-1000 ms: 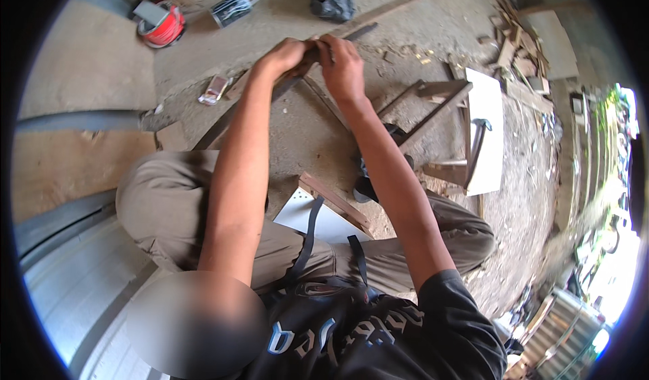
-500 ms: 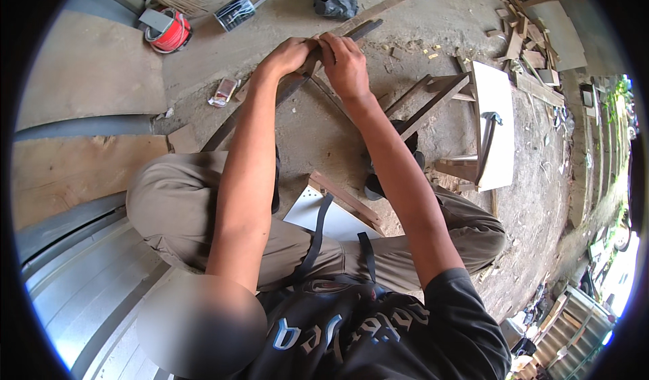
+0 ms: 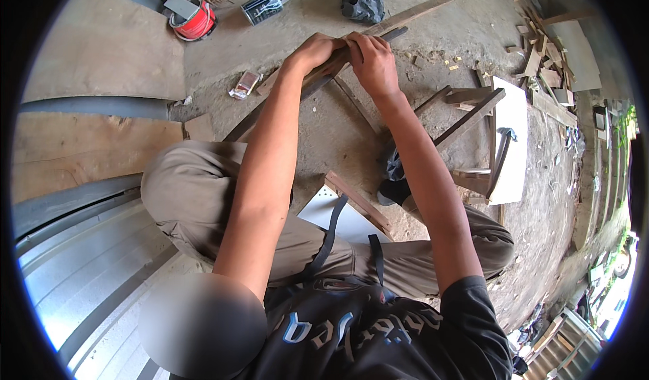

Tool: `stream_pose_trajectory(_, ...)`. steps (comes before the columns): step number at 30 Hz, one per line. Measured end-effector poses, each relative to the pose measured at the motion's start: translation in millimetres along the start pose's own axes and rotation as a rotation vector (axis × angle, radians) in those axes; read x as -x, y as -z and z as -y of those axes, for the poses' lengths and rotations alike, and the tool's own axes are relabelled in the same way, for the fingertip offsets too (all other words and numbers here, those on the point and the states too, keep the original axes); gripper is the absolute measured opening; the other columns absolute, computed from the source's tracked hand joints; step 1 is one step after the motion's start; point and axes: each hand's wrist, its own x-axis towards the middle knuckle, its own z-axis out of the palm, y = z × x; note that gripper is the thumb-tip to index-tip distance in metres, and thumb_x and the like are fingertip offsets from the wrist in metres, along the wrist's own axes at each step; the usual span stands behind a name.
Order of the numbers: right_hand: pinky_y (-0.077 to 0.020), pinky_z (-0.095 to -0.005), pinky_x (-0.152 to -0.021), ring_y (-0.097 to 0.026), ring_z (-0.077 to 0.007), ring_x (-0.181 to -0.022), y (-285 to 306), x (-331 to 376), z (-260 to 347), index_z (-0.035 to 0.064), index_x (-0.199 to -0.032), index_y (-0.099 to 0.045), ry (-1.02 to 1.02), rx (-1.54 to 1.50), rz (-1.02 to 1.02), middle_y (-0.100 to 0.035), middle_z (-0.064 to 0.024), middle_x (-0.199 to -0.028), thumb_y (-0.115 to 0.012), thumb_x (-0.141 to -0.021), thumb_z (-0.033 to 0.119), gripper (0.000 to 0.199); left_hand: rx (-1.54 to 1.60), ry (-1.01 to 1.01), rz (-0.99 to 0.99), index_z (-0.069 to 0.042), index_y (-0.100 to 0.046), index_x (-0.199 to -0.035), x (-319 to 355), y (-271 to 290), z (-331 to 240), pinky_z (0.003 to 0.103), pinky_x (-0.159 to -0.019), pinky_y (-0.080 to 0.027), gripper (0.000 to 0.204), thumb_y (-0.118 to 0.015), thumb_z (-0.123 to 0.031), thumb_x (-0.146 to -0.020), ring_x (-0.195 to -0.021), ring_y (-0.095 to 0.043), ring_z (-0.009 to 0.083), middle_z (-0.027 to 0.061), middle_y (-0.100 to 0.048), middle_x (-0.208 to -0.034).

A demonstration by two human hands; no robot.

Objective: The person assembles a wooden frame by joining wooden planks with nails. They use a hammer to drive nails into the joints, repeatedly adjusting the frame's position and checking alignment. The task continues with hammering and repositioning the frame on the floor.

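Wooden strip (image 3: 338, 66) sits clamped under both hands, left hand (image 3: 312, 50) and right hand (image 3: 370, 64), fingers closed on it; a firm, even grip should steady it over the floor (image 3: 324, 130).

Left hand (image 3: 312, 50) and right hand (image 3: 371, 64) gripping wooden strip (image 3: 324, 69), red cord reel (image 3: 196, 19) nearby

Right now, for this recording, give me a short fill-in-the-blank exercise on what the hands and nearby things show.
1. Both hands, the left hand and right hand, grip a long dark ____ strip.
2. The coiled cable at upper left is ____ in colour.
3. The crumpled black bag lies on the ____ ground.
Missing words: wooden; red; dirt
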Motion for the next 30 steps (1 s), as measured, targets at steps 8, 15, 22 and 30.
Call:
stream_pose_trajectory(8,-0.0545,-0.0416,-0.072,-0.067,-0.0364,-0.084,3,1,1,0.0058,-0.103,-0.064,-0.081,-0.014,0.067,-0.069,-0.0142,-0.093,-0.065,-0.089,0.008,0.014,-0.079,-0.024,-0.018,-0.003,-0.065,-0.075,7,-5,-6,0.032,-0.047,-0.038,0.041,-0.045,-0.030,-0.100,-0.052,-0.052,0.0139,0.0052,-0.059,-0.061)
stream_pose_trajectory(15,-0.0536,-0.0454,-0.088,-0.067,-0.0384,-0.086,7,-1,10,0.0051,-0.102,-0.061,-0.155,-0.038,0.129,-0.068,-0.0162,-0.091,-0.060,-0.090,0.007,0.012,-0.050,0.025,-0.104,0.000,-0.065,-0.086,-8,2,13,0.033,-0.064,-0.051,0.056,-0.030,-0.041,-0.100,-0.070,-0.061,0.0201,0.0142,-0.063,-0.077)
stream_pose_trajectory(22,-0.0542,-0.0459,-0.085,-0.067,-0.0373,-0.086,6,-7,11,0.0064,-0.104,-0.062,-0.124,-0.037,0.132,-0.069,-0.0149,-0.092,-0.061,-0.089,0.007,0.015,-0.159,-0.614,-0.253,-0.001,-0.064,-0.111,16,-7,9,0.033,-0.092,-0.049,0.029,-0.058,-0.021,-0.090,-0.097,-0.065,0.0195,0.0113,-0.068,-0.105)
stream_pose_trajectory(30,-0.0564,-0.0449,-0.076,-0.068,-0.0370,-0.082,9,-6,9,0.0073,-0.104,-0.065,-0.129,-0.060,0.137,-0.069,-0.0150,-0.092,-0.063,-0.088,0.009,0.016,-0.244,-0.678,-0.425,-0.004,-0.064,-0.103,19,-21,11,0.035,-0.081,-0.053,0.026,-0.073,-0.011,-0.081,-0.090,-0.069,0.0243,0.0124,-0.071,-0.095)
